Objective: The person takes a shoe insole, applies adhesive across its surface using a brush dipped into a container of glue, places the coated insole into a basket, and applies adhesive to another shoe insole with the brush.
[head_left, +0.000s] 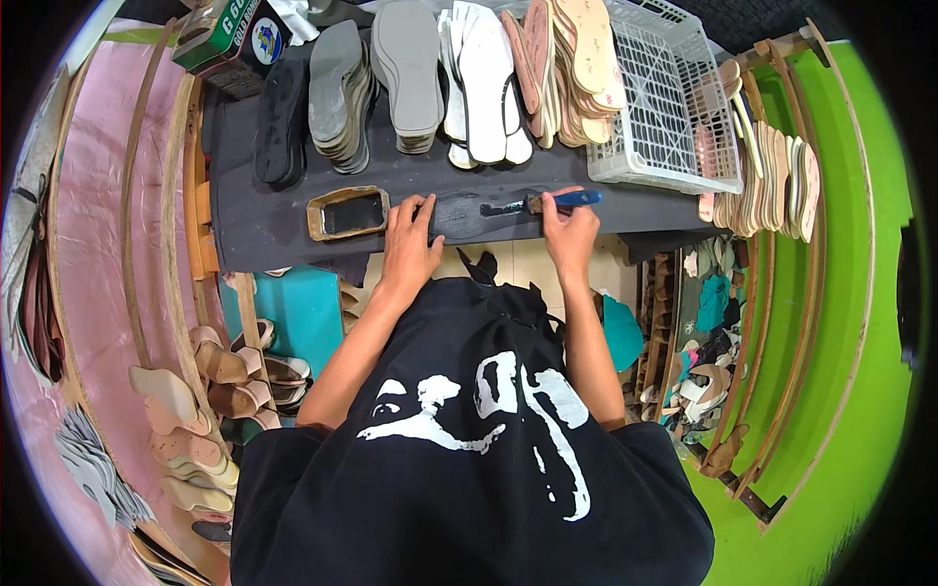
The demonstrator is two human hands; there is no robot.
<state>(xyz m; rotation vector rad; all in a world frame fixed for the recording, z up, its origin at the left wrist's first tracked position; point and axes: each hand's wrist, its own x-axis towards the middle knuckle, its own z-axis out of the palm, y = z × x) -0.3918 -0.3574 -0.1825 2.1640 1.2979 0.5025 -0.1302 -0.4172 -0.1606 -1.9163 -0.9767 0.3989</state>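
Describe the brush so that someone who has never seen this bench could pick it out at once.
Find the dark-covered table across the upper part of the view. Near its front edge, to the right of the small rectangular tray, the right hand holds the brush. Its bright blue handle sets it apart from the stacked soles beyond it.

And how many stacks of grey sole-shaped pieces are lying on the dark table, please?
2. The left grey stack lies beside the black stack; the right grey stack lies beside the white stack. Others may be hidden beyond the picture's upper edge.
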